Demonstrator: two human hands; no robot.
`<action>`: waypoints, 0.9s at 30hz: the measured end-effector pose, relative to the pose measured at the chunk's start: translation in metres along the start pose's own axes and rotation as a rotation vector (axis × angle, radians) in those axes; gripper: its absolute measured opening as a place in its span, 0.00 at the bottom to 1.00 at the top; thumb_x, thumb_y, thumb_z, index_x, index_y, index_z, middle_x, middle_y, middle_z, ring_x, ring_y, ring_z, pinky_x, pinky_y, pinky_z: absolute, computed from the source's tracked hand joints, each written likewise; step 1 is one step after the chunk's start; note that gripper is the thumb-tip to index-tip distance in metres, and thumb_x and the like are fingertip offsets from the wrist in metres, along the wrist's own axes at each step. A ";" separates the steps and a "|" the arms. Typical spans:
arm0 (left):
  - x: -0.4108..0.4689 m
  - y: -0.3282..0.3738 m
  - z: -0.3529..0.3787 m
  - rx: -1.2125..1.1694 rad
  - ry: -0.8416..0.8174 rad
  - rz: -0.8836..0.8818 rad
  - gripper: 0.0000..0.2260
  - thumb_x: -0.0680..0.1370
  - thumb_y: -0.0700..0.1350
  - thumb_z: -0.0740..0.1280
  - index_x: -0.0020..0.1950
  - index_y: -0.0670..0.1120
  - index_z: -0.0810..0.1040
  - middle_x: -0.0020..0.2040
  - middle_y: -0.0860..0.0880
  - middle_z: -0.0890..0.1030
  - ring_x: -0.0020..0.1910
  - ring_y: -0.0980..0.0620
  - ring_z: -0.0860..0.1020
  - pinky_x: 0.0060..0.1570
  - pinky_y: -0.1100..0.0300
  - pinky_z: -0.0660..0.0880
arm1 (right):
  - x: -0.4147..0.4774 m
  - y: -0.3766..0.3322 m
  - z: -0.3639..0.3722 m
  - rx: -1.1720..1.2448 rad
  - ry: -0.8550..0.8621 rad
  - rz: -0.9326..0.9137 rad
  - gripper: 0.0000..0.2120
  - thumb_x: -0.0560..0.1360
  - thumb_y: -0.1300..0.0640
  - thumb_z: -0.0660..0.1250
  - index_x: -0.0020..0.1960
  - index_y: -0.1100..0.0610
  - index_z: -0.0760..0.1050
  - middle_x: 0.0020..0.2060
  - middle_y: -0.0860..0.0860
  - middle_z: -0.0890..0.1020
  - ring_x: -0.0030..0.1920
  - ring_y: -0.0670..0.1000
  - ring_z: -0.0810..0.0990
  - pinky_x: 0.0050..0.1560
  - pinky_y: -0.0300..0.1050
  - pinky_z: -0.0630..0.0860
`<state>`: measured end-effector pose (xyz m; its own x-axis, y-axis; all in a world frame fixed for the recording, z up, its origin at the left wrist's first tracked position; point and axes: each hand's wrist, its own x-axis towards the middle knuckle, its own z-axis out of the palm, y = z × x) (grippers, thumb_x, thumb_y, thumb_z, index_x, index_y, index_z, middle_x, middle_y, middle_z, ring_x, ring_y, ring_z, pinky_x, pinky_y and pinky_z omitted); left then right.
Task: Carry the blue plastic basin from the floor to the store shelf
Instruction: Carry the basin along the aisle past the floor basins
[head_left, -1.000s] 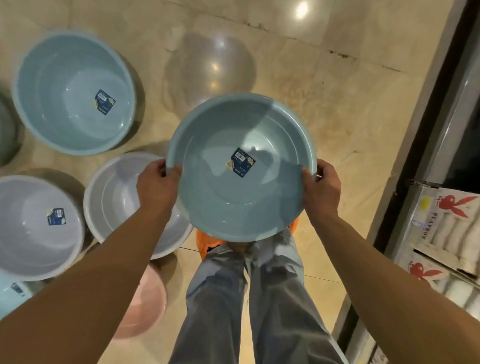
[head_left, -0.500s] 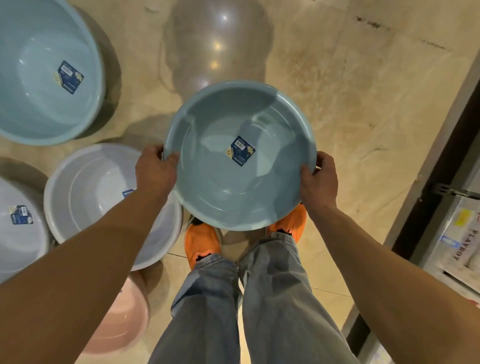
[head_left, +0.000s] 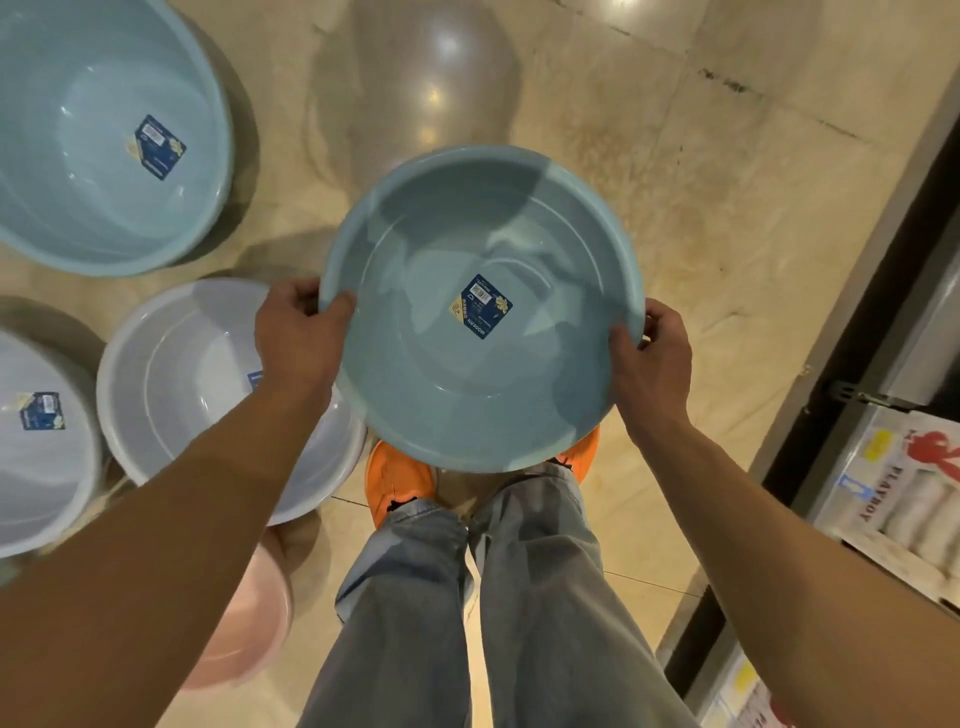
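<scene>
A round blue plastic basin (head_left: 415, 395) with a dark label on its bottom is held level in the air above my feet. My left hand (head_left: 298, 338) grips its left rim, thumb inside. On the opposite rim my right hand (head_left: 652, 358) is closed. The store shelf (head_left: 878, 395) runs along the right edge, with a dark upright and a metal bracket; only its lower part shows.
On the tiled floor to the left lie a larger blue basin (head_left: 104, 135), two white basins (head_left: 176, 384) (head_left: 36, 447) and a pink one (head_left: 249, 618). Packaged goods (head_left: 904, 499) fill the shelf's low level. Orange shoes (head_left: 395, 478) stand below the basin.
The basin stays in both hands at about the same height. The view has shifted slightly, bringing the shelf's packaged goods further into sight at the right.
</scene>
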<state>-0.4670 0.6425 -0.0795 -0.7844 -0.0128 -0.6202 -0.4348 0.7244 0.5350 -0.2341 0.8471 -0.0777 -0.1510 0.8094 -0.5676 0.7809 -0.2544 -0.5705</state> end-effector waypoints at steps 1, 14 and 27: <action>-0.009 0.006 -0.009 -0.054 0.009 -0.014 0.14 0.75 0.48 0.74 0.60 0.50 0.80 0.51 0.55 0.83 0.50 0.52 0.83 0.52 0.51 0.82 | -0.008 -0.010 -0.007 0.006 0.015 -0.017 0.14 0.79 0.59 0.65 0.64 0.53 0.76 0.50 0.39 0.77 0.49 0.42 0.77 0.42 0.28 0.71; -0.103 0.000 -0.176 -0.406 0.287 -0.142 0.04 0.77 0.44 0.74 0.51 0.51 0.83 0.43 0.57 0.84 0.42 0.54 0.81 0.41 0.67 0.75 | -0.109 -0.158 -0.002 0.026 -0.175 -0.296 0.12 0.79 0.58 0.67 0.62 0.51 0.77 0.48 0.38 0.79 0.42 0.38 0.77 0.43 0.33 0.73; -0.135 -0.123 -0.267 -0.598 0.349 -0.399 0.13 0.76 0.41 0.73 0.60 0.48 0.84 0.51 0.51 0.86 0.51 0.43 0.84 0.46 0.54 0.79 | -0.196 -0.203 0.103 -0.230 -0.479 -0.590 0.11 0.79 0.63 0.68 0.61 0.57 0.78 0.45 0.38 0.81 0.41 0.34 0.80 0.42 0.33 0.75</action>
<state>-0.4256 0.3708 0.0917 -0.5695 -0.4798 -0.6674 -0.7980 0.1281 0.5888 -0.4256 0.6859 0.0887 -0.7826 0.4470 -0.4332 0.5883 0.3035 -0.7496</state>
